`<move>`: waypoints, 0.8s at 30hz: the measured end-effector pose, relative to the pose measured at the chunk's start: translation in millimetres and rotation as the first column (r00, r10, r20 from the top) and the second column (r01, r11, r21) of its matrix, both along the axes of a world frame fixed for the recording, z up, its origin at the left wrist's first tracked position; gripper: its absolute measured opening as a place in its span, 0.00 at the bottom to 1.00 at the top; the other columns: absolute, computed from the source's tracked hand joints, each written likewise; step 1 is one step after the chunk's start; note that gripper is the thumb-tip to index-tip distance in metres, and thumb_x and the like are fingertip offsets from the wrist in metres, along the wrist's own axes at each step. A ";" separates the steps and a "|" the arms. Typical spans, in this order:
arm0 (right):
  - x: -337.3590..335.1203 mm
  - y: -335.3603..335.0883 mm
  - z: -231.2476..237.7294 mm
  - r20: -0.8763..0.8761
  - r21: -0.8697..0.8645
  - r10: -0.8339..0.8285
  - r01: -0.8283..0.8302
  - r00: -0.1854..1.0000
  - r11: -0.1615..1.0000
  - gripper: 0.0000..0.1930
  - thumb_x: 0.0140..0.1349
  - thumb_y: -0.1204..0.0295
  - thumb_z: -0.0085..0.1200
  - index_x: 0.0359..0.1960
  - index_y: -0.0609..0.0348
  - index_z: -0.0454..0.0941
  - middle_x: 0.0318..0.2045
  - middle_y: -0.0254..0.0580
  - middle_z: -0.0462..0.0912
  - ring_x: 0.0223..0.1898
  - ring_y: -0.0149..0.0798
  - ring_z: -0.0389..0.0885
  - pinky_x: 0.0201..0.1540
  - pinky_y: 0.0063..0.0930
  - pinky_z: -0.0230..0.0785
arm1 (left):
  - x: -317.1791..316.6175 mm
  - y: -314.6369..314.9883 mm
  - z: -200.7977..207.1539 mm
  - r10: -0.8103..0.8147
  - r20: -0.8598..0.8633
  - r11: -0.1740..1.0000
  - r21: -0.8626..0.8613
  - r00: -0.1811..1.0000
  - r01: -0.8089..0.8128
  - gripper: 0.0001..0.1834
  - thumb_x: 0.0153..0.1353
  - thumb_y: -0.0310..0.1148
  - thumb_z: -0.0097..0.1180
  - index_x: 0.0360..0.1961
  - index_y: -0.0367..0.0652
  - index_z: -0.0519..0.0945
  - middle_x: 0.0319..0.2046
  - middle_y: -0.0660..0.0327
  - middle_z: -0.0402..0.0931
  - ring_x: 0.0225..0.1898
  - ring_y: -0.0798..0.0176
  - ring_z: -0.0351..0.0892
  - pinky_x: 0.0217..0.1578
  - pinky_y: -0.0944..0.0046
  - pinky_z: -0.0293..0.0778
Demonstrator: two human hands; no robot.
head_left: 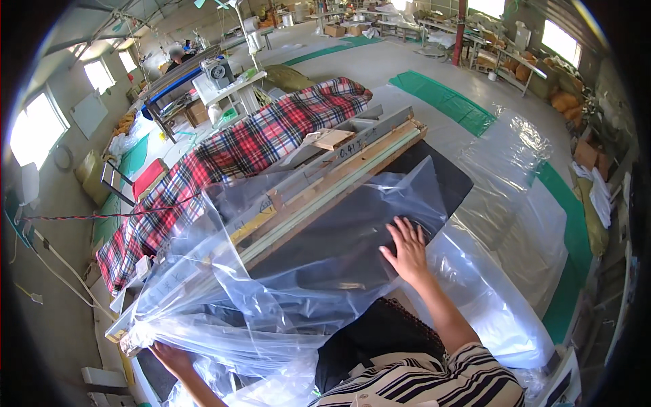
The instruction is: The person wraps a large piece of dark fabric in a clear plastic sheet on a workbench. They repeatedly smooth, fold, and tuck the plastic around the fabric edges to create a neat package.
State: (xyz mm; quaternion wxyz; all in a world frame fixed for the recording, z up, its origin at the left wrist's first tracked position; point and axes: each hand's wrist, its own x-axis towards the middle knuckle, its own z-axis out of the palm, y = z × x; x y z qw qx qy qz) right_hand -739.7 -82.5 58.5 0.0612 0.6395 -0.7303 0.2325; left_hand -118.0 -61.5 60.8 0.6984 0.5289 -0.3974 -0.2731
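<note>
apart, along clear plastic sheet slanting lower-left to upper-right | by bunched end with left hand, cannot tell grip | fingers-spread with right hand

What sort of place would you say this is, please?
Probably a workshop, perhaps for plastic sheeting: clear plastic sheet drapes over a dark worktop, a machine stands on a white table, and more worktables stand farther back.
</note>
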 end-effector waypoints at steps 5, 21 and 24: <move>-17.0 -42.2 4.2 -0.010 0.041 0.268 -0.268 0.963 0.963 0.28 0.56 0.52 0.50 0.54 0.55 0.67 0.59 0.44 0.61 0.63 0.47 0.54 0.63 0.46 0.43 | -111.8 80.5 -25.1 0.156 -0.255 0.940 0.334 0.954 -0.064 0.35 0.51 0.24 0.55 0.60 0.37 0.57 0.54 0.52 0.63 0.53 0.58 0.65 0.52 0.61 0.63; -387.5 -189.5 -49.7 -0.064 0.078 0.068 -0.063 0.996 0.995 0.16 0.64 0.64 0.42 0.47 0.60 0.70 0.45 0.48 0.75 0.46 0.47 0.73 0.49 0.35 0.63 | 22.7 273.2 41.2 0.509 0.498 0.709 0.221 0.702 -0.670 0.23 0.47 0.14 0.44 0.48 0.37 0.70 0.46 0.57 0.70 0.49 0.58 0.69 0.50 0.64 0.66; -284.3 -159.7 -23.4 -0.025 -0.044 0.233 -0.234 0.972 0.971 0.17 0.65 0.66 0.41 0.52 0.60 0.68 0.52 0.48 0.70 0.53 0.47 0.69 0.54 0.35 0.60 | -66.3 176.6 102.2 0.372 0.920 0.597 -0.135 0.124 -0.791 0.31 0.42 0.11 0.37 0.51 0.41 0.69 0.47 0.53 0.71 0.51 0.58 0.71 0.51 0.67 0.64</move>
